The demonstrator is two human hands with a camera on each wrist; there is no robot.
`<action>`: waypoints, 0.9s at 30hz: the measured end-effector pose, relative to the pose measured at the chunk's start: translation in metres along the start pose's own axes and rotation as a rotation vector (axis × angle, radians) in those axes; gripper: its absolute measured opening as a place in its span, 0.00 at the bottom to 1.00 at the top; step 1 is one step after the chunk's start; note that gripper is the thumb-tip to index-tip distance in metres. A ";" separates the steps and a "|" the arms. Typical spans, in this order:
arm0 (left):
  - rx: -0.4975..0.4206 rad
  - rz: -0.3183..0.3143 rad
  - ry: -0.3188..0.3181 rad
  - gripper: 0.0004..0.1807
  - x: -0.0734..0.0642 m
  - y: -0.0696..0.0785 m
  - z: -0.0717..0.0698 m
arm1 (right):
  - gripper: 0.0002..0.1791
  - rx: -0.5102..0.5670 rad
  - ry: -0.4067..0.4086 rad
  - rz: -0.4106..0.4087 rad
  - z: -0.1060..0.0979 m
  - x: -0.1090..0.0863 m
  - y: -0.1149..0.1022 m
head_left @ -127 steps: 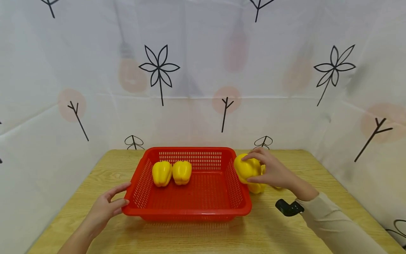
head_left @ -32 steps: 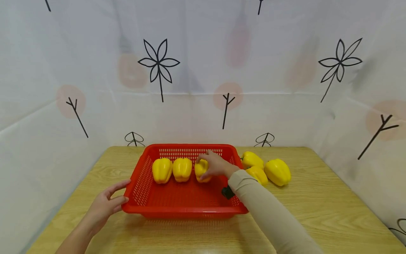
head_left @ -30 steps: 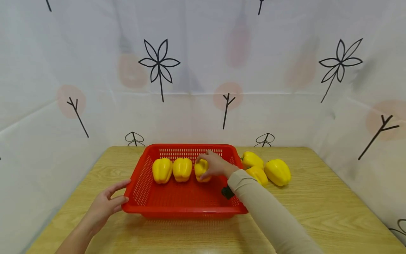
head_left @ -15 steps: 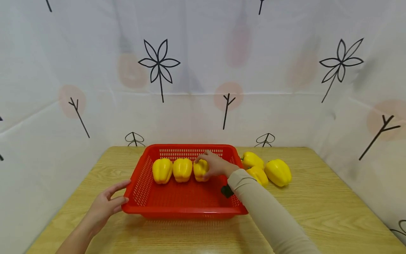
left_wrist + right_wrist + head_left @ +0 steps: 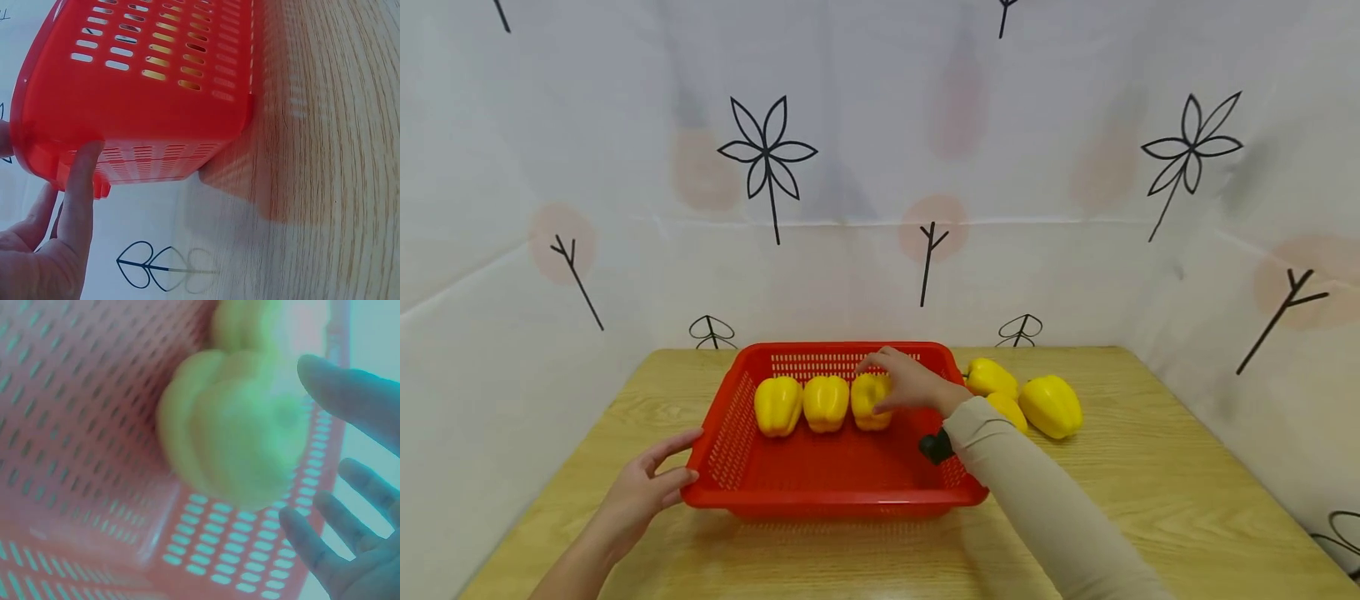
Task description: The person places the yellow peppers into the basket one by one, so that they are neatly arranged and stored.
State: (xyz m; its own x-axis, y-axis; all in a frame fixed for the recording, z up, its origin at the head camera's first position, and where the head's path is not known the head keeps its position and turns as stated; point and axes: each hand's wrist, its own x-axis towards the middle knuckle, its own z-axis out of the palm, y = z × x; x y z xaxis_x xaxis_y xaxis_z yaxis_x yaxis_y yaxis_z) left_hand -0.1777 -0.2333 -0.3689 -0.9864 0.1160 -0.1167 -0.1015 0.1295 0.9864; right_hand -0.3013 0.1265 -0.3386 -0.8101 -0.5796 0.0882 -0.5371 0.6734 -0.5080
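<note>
A red plastic basket (image 5: 835, 499) with slotted walls stands on the table. My left hand (image 5: 636, 496) grips its left rim, the thumb and fingers on either side of it in the left wrist view. Inside, three yellow bell peppers sit in a row: a left one (image 5: 778, 407), a middle one (image 5: 826, 404) and a right one (image 5: 867, 408). Over the right pepper is my right hand (image 5: 913, 385). In the right wrist view its spread fingers (image 5: 309, 540) stand apart from that pepper (image 5: 231, 431), with nothing held.
Right of the basket, three more yellow bell peppers lie on the wooden table (image 5: 1150, 492): a back one (image 5: 991, 377), a large one (image 5: 1051, 407) and one (image 5: 1009, 410) partly behind the right sleeve. A patterned white cloth (image 5: 850, 283) hangs around the table.
My right hand has carried a bell pepper from the right into the basket, set it beside the other two, and let go, rising slightly. The left hand has stayed on the rim.
</note>
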 end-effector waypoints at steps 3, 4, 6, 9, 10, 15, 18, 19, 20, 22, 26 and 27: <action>0.003 -0.011 0.003 0.35 -0.001 -0.001 -0.001 | 0.29 0.016 0.024 -0.041 -0.004 -0.003 -0.007; 0.004 -0.013 0.002 0.35 -0.001 0.000 -0.001 | 0.29 0.023 0.038 -0.051 -0.005 -0.004 -0.010; 0.007 -0.013 0.003 0.35 0.000 0.000 -0.001 | 0.28 0.040 0.066 -0.071 -0.008 -0.006 -0.015; 0.007 -0.018 0.005 0.35 -0.001 0.000 -0.002 | 0.26 0.074 0.095 -0.109 -0.011 -0.010 -0.022; 0.009 -0.021 0.006 0.35 -0.001 -0.001 -0.002 | 0.25 0.080 0.102 -0.123 -0.012 -0.012 -0.024; 0.013 -0.035 0.013 0.35 -0.002 -0.002 -0.002 | 0.22 0.080 0.149 -0.162 -0.015 -0.019 -0.032; 0.013 -0.037 0.013 0.35 -0.002 -0.001 -0.002 | 0.21 0.081 0.187 -0.176 -0.018 -0.023 -0.036; 0.013 -0.037 0.013 0.35 -0.002 -0.001 -0.002 | 0.21 0.082 0.199 -0.182 -0.019 -0.025 -0.037; 0.013 -0.037 0.011 0.35 -0.002 -0.001 -0.002 | 0.21 0.081 0.210 -0.189 -0.020 -0.026 -0.037; 0.016 -0.039 0.005 0.36 -0.002 -0.002 -0.002 | 0.20 0.072 0.232 -0.190 -0.022 -0.029 -0.037; 0.016 -0.039 0.001 0.36 -0.001 -0.003 -0.002 | 0.20 0.057 0.277 -0.199 -0.025 -0.033 -0.034; 0.016 -0.036 0.001 0.36 -0.001 -0.003 -0.002 | 0.19 0.054 0.288 -0.200 -0.026 -0.035 -0.034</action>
State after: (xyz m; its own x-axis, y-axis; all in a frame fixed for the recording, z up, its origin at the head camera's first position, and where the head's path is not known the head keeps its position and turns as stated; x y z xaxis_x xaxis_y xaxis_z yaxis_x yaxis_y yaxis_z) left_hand -0.1768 -0.2353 -0.3716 -0.9822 0.1102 -0.1523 -0.1352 0.1494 0.9795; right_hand -0.2612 0.1356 -0.3023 -0.7271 -0.5396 0.4245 -0.6851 0.5299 -0.4999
